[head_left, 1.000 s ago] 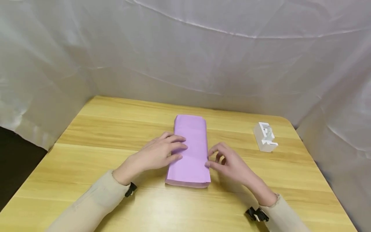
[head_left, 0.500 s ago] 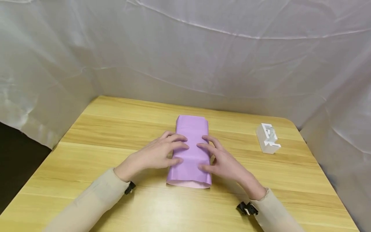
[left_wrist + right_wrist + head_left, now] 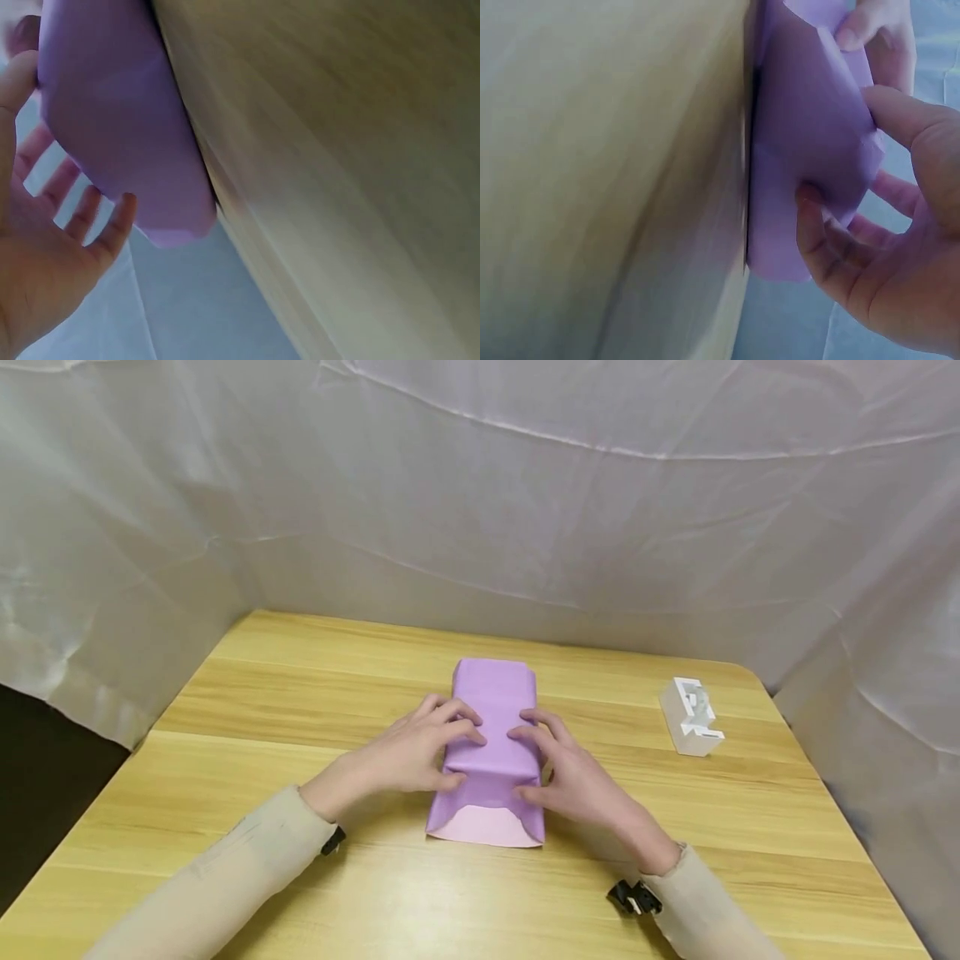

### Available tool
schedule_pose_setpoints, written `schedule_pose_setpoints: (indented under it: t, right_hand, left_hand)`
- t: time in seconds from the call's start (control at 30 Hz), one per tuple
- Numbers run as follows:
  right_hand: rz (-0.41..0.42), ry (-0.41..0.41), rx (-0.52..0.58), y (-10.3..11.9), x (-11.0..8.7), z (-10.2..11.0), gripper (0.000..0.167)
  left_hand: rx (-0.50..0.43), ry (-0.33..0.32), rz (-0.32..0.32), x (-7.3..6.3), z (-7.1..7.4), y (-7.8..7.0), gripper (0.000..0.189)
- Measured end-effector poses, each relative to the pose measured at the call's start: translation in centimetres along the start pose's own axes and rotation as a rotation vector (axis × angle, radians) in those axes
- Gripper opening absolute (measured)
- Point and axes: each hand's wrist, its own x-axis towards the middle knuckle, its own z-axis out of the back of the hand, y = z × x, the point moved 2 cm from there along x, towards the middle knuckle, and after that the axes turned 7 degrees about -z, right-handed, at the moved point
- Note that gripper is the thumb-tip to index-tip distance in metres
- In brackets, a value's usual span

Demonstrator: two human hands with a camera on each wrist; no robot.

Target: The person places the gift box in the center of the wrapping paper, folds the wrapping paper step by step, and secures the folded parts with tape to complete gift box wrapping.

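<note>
A long package wrapped in purple paper [image 3: 493, 689] lies on the table, its long side running away from me. At its near end the paper dips inward, and a pale inner flap [image 3: 483, 827] lies on the table. My left hand [image 3: 408, 752] rests on the left of the package with bent, spread fingertips on top. From the right, my right hand [image 3: 581, 777] touches the top with its thumb and fingers. In the right wrist view, a lower finger of the right hand [image 3: 907, 277] presses the purple side [image 3: 810, 105]. What the wrapping contains is hidden.
A white tape dispenser [image 3: 690, 718] stands on the right of the wooden table [image 3: 300, 693]. Pale grey cloth [image 3: 480, 510] hangs behind the table and along both sides. Black wrist cameras [image 3: 633, 897] sit at the sleeve cuffs.
My right hand has moved from the package's right edge onto its top. The near end of the paper has sunk inward, exposing the pale inner flap. The left hand has barely moved.
</note>
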Motion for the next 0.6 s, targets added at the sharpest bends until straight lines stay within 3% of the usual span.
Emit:
schedule_pose_setpoints:
  t: [0.37, 0.6]
  right_hand:
    - [0.003, -0.015, -0.08, -0.15, 0.46, -0.45, 0.089]
    - [0.01, -0.009, -0.111, -0.27, 0.4, -0.64, 0.095]
  left_hand:
    - [-0.016, 0.025, -0.012, 0.15, -0.12, 0.2, 0.061]
    - [0.012, 0.027, 0.015, 0.3, -0.4, -0.21, 0.058]
